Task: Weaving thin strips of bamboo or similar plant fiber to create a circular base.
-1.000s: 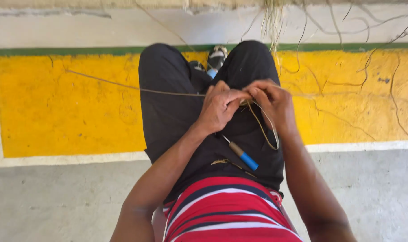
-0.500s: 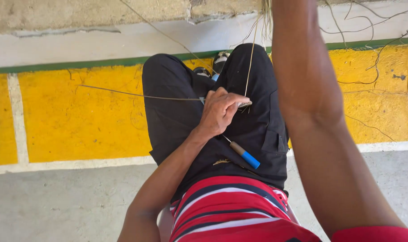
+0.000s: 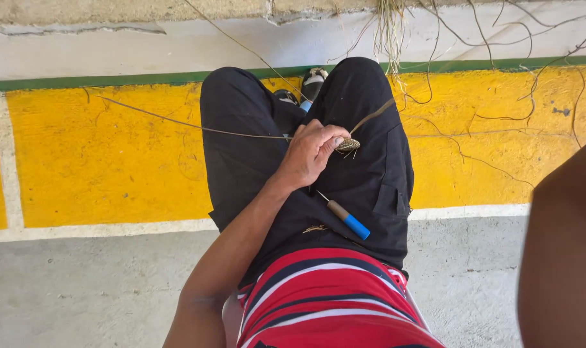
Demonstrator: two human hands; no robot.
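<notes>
Left hand (image 3: 312, 153) over the lap, fingers curled shut in a pinching grip, thumb on top, left forearm running from near-left up toward it, right arm raised at the near right edge, its hand out of view

The scene is lit by bright, even daylight; no hard shadows are cast, and the light's direction cannot be told. Colours on the yellow wall band (image 3: 112, 154) are rendered vividly, without glare. The centre is held in sharp focus. At four o'clock, a forearm (image 3: 560, 258) close to the lens is blurred and dim.
</notes>
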